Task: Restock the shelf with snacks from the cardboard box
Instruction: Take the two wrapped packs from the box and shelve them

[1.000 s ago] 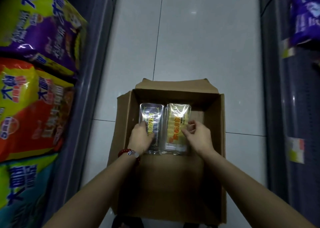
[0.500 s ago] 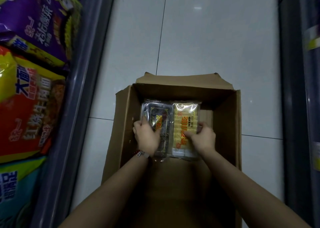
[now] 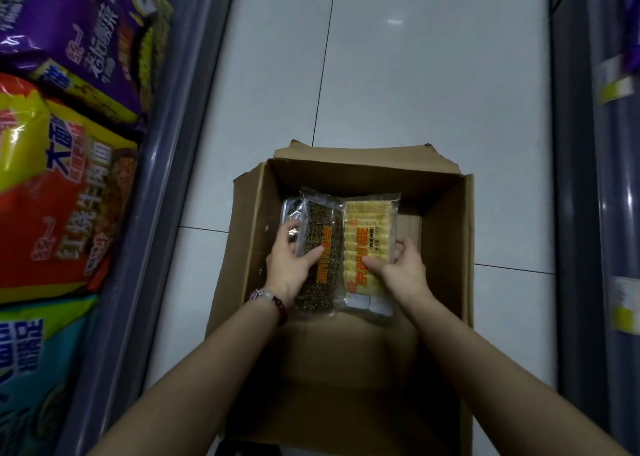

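An open cardboard box stands on the tiled floor between two shelves. Inside it I hold two clear-wrapped snack packs side by side. My left hand grips the dark sesame snack pack, thumb on top and fingers curled round its left edge. My right hand grips the yellow snack pack at its right edge, thumb on its face. Another dark pack shows under the left one. What else lies in the box is hidden.
The left shelf holds large noodle bags: purple, red and teal. A dark shelf upright with price tags runs along the right. Pale floor tiles stretch beyond the box.
Both hands have closed round the outer edges of the two packs, and the packs have risen slightly from the box. The view has tilted and moved closer.
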The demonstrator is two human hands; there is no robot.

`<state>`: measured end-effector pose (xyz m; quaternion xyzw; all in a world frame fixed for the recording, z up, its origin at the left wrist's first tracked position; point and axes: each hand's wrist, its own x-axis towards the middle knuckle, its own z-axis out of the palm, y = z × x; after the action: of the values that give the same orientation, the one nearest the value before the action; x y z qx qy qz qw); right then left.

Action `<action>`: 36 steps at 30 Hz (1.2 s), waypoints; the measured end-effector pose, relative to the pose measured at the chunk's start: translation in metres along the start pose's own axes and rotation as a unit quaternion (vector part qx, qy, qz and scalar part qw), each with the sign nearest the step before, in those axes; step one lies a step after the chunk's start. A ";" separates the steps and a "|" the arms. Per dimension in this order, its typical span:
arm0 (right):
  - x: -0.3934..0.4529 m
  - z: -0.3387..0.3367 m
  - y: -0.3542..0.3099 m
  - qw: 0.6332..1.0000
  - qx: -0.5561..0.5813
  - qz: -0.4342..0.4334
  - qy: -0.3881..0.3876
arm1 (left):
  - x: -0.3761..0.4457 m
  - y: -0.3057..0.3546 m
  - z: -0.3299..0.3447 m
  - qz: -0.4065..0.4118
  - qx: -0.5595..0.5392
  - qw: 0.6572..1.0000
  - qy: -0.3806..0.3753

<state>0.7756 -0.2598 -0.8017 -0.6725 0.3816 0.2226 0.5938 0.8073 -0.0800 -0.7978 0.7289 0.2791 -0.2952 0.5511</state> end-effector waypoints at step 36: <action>-0.507 -0.071 -0.392 0.985 -0.010 -0.122 -0.122 | -0.491 0.337 -0.208 0.131 -0.145 0.980 0.040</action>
<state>0.7604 -0.2010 -0.1594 -0.6875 0.2189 0.2330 0.6521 0.7506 0.0022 -0.1753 0.6826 0.2425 -0.1475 0.6735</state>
